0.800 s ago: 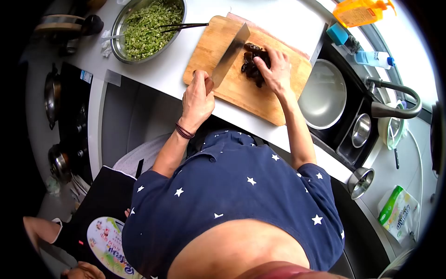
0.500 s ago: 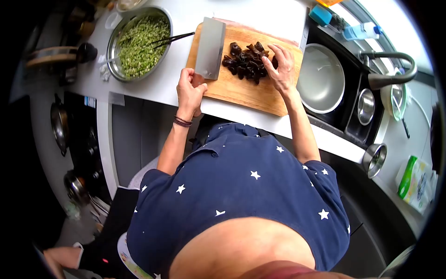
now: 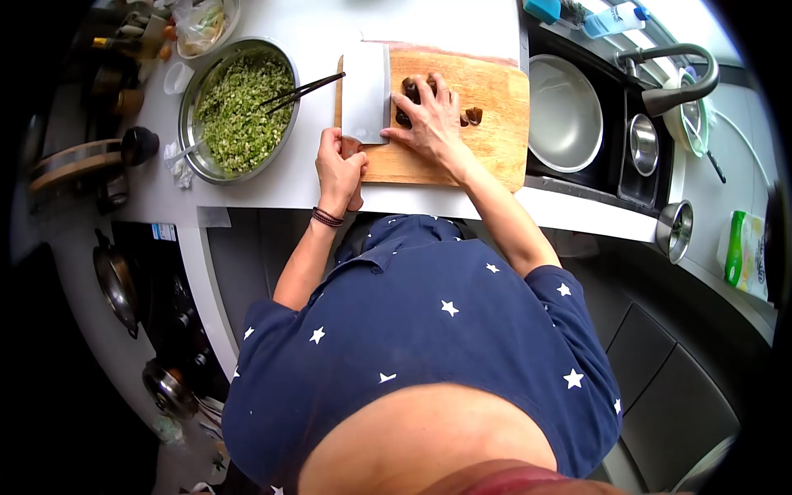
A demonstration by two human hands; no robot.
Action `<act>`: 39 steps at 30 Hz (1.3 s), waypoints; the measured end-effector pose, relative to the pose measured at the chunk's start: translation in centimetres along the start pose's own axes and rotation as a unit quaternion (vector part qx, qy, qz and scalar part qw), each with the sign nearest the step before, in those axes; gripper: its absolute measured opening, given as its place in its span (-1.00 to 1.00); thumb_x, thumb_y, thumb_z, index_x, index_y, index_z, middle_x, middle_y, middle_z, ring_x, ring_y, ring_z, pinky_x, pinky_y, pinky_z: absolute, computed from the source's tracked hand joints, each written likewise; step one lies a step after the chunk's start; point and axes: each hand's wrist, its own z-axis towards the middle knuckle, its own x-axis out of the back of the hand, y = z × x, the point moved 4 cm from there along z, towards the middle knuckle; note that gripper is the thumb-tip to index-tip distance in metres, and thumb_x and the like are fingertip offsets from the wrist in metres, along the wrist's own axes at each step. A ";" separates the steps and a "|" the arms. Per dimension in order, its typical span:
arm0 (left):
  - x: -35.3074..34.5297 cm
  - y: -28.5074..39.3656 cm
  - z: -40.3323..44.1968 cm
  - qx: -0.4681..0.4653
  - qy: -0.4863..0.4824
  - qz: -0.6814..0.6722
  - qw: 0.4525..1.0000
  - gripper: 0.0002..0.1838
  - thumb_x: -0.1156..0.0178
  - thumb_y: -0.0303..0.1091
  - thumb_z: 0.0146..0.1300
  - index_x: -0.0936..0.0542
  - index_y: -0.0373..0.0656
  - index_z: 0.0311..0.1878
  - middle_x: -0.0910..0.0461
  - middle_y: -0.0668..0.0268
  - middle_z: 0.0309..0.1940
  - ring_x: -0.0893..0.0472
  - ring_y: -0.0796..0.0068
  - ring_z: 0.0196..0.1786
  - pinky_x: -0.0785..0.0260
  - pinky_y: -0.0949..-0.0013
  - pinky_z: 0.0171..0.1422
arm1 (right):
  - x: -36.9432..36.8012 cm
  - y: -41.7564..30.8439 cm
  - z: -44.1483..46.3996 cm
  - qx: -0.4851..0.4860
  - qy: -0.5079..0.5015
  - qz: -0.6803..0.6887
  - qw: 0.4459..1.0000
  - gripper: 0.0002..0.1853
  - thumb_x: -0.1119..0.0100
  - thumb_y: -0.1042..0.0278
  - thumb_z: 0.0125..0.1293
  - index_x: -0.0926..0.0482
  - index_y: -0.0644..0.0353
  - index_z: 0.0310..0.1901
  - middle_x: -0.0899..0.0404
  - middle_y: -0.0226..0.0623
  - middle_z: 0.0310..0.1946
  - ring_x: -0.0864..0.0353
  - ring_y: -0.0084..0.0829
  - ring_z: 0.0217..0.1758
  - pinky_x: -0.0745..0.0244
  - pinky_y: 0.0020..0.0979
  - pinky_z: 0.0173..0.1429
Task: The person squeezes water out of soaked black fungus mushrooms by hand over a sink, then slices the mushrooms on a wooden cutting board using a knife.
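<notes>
My left hand (image 3: 340, 176) is wrapped round the handle of a cleaver (image 3: 365, 95). The broad blade lies over the left side of a wooden cutting board (image 3: 493, 157). On the board, my right hand (image 3: 433, 125) cups a dark pile of wood ear mushrooms (image 3: 403, 117), fingers curled over it and thumb at the blade's edge. Much of the pile is hidden under that hand. A few loose mushroom pieces (image 3: 472, 117) lie just to its right.
Left of the board stands a metal bowl (image 3: 188, 124) of chopped green vegetables, with black chopsticks (image 3: 318, 85) across its rim. To the right, a large bowl (image 3: 565, 115) sits in the dark sink (image 3: 615, 91) under a faucet (image 3: 681, 95). A plastic bag (image 3: 202, 25) lies at the back left.
My right hand has moved left across the board, pulling most of the mushrooms together toward the blade and leaving a few pieces behind. My left hand keeps hold of the cleaver.
</notes>
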 end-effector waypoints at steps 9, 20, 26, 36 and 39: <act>0.3 3.4 -0.1 -0.133 0.048 0.309 0.941 -0.60 -0.19 -0.44 0.05 -0.42 -0.30 -0.01 -0.59 0.01 -0.20 -0.59 -0.04 -0.14 -0.46 0.03 -0.02 | 1.2 1.8 -1.5 0.072 0.173 0.041 0.981 -0.86 -0.30 0.42 0.01 -0.48 0.05 -0.46 -0.46 -0.36 -0.52 -0.55 -0.36 -0.39 -0.53 -0.35 -0.36; -4.2 7.4 -1.5 -0.236 -0.025 0.544 0.805 -0.50 -0.35 -0.28 0.17 -0.43 -0.18 0.14 -0.42 0.06 0.03 -0.62 0.11 -0.09 -0.55 0.10 -0.16 | 6.0 12.9 -4.2 -0.321 0.416 0.668 0.526 -0.85 -0.13 0.38 0.35 -0.41 0.18 -0.35 -0.44 -0.38 -0.56 -0.47 -0.51 -0.56 -0.44 -0.44 -0.56; -16.2 7.1 0.2 -0.421 -0.146 0.378 0.812 -0.57 -0.28 -0.38 0.19 -0.45 -0.16 0.14 -0.44 -0.07 -0.03 -0.59 -0.05 -0.08 -0.56 0.05 -0.16 | 4.1 17.4 -8.3 -0.432 0.337 0.779 0.306 -0.82 0.02 0.16 0.39 -0.32 0.06 -0.23 -0.41 -0.32 -0.43 -0.45 -0.32 -0.45 -0.47 -0.31 -0.50; -22.2 6.5 1.0 -0.009 -0.192 -0.168 0.967 -0.88 0.01 -0.52 0.33 -0.52 -0.23 -0.14 -0.54 0.33 -0.31 -0.55 0.53 -0.28 -0.49 0.41 -0.18 | 3.1 14.9 -7.5 -0.395 0.214 0.858 0.249 -0.66 0.16 -0.08 0.44 -0.40 0.03 -0.21 -0.46 -0.38 -0.41 -0.50 -0.46 -0.45 -0.49 -0.41 -0.34; -23.5 6.4 -0.9 -0.067 -0.130 -0.304 0.941 -0.84 -0.04 -0.33 0.41 -0.51 -0.23 -0.17 -0.46 0.31 -0.26 -0.44 0.55 -0.15 -0.30 0.44 0.07 | 4.9 12.0 -6.4 -0.444 0.220 0.826 0.270 -0.66 0.09 -0.09 0.44 -0.40 0.02 -0.27 -0.47 -0.41 -0.39 -0.51 -0.44 -0.38 -0.50 -0.39 -0.19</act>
